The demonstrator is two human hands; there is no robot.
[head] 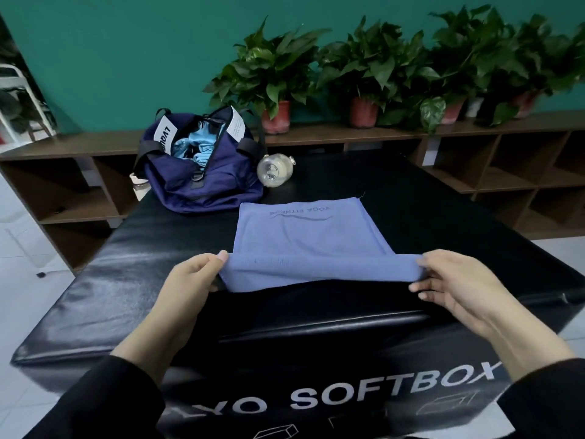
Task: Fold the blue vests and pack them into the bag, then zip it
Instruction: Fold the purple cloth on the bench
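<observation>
A vest [304, 239] is lying on the soft box [126, 274], the bag [199, 166] sitting behind it to the left, a bottle [273, 169] lying just right of the bag

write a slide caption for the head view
Both hands, left and right, pinch the blue vest's near edge; open bag behind.

One head-worn wide-angle view looks forward and down, close above both hands' grip, toward the far wall [126, 58].
</observation>
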